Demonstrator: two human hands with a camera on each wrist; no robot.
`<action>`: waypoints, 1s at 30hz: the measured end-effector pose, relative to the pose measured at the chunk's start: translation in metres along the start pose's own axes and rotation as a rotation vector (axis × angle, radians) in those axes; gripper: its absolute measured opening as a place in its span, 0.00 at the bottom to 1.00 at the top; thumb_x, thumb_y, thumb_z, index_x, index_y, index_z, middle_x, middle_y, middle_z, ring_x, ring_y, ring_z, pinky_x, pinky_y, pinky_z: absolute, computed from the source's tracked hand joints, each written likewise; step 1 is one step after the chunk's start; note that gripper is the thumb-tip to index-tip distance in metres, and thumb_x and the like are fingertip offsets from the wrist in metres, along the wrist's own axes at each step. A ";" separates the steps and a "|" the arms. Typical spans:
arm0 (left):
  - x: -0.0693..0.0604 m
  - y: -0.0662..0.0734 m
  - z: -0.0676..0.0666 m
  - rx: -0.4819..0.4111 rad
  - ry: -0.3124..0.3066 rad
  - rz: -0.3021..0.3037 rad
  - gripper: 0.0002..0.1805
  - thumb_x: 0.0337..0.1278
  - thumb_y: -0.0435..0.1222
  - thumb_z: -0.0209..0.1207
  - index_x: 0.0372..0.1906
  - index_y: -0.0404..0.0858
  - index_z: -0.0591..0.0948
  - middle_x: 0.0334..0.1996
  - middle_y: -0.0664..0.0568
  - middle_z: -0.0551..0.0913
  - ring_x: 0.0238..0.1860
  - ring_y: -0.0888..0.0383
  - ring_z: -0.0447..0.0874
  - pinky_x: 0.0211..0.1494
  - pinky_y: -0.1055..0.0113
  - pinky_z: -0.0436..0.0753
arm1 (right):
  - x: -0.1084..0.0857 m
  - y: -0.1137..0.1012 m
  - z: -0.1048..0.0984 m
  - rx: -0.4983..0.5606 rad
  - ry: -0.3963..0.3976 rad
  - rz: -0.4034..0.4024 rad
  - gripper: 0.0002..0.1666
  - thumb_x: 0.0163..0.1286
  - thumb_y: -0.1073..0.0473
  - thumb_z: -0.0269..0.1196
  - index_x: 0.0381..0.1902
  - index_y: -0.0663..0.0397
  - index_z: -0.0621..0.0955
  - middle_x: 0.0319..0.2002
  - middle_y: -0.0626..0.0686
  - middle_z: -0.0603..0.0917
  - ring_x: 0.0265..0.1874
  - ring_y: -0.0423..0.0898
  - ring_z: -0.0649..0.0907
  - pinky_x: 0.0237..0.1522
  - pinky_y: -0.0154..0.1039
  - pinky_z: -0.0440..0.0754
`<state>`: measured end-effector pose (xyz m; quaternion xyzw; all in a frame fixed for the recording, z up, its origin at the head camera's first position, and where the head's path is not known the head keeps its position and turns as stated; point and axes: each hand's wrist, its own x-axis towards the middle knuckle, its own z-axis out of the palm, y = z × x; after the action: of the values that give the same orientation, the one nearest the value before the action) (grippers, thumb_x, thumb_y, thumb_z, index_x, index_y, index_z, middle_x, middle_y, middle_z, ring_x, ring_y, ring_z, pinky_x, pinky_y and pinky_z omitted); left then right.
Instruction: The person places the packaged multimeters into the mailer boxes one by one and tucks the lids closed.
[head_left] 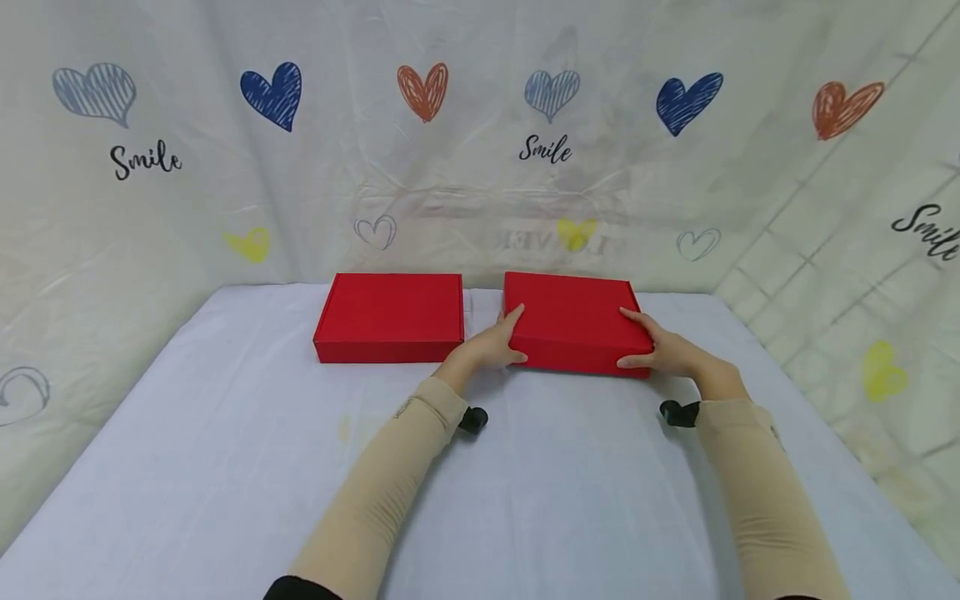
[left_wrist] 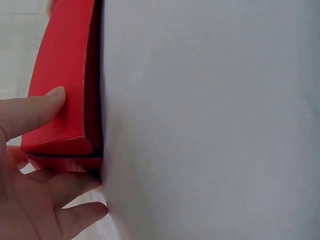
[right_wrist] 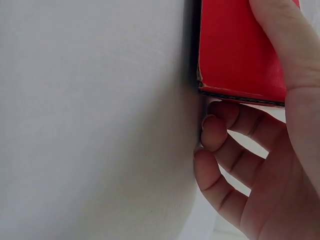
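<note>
Two red cardboard boxes with lids down are at the back of the table. Both hands hold the right red box (head_left: 573, 312), which is turned slightly askew. My left hand (head_left: 491, 343) grips its left end: the thumb (left_wrist: 37, 110) lies on the front wall and the other fingers are at the end wall. At the opposite end my right hand (head_left: 671, 350) grips the box, thumb along the front wall, one finger over the top. Several of its fingertips (right_wrist: 207, 167) are bent near the white cloth. Whether the box's underside touches the table cannot be told.
The left red box (head_left: 393, 308) lies just left of my left hand, a narrow gap from the held one. A white cloth (head_left: 525, 483) covers the table. Behind stands a pale curtain (head_left: 480, 167) printed with hearts and words.
</note>
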<state>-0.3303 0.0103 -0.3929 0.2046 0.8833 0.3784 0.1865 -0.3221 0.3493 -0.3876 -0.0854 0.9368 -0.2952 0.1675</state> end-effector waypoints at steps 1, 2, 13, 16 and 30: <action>-0.001 0.000 -0.001 0.007 -0.006 -0.006 0.53 0.69 0.35 0.63 0.84 0.44 0.39 0.83 0.40 0.40 0.79 0.46 0.51 0.70 0.54 0.72 | 0.000 0.000 0.000 0.001 -0.004 -0.004 0.66 0.66 0.43 0.71 0.83 0.48 0.40 0.75 0.76 0.47 0.69 0.76 0.55 0.63 0.73 0.68; -0.002 0.000 -0.002 0.013 -0.013 -0.014 0.53 0.69 0.35 0.63 0.84 0.44 0.39 0.83 0.40 0.39 0.78 0.46 0.51 0.70 0.54 0.73 | 0.000 -0.001 0.001 0.006 -0.009 -0.007 0.66 0.66 0.42 0.71 0.83 0.47 0.40 0.75 0.76 0.47 0.69 0.75 0.55 0.63 0.73 0.67; -0.004 -0.005 -0.002 -0.080 0.079 -0.002 0.54 0.61 0.39 0.70 0.83 0.44 0.48 0.80 0.42 0.51 0.75 0.45 0.58 0.72 0.48 0.70 | 0.003 -0.001 0.010 0.024 -0.021 -0.042 0.69 0.64 0.45 0.73 0.83 0.47 0.38 0.74 0.75 0.49 0.68 0.74 0.56 0.62 0.70 0.72; -0.002 -0.007 0.000 -0.081 0.095 0.003 0.56 0.60 0.41 0.71 0.83 0.44 0.46 0.82 0.41 0.46 0.78 0.45 0.52 0.75 0.48 0.65 | 0.005 0.000 0.011 0.025 -0.037 -0.052 0.69 0.64 0.45 0.73 0.83 0.47 0.37 0.74 0.75 0.48 0.69 0.74 0.56 0.62 0.70 0.72; 0.002 -0.010 -0.010 0.031 -0.071 -0.002 0.62 0.65 0.44 0.67 0.83 0.51 0.29 0.83 0.42 0.31 0.82 0.46 0.34 0.78 0.46 0.58 | 0.005 -0.002 0.004 0.033 -0.029 -0.075 0.69 0.64 0.45 0.74 0.83 0.48 0.38 0.76 0.74 0.46 0.70 0.73 0.55 0.63 0.71 0.69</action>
<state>-0.3389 -0.0009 -0.3937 0.2198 0.8820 0.3572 0.2149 -0.3253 0.3447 -0.3908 -0.1220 0.9253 -0.3155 0.1713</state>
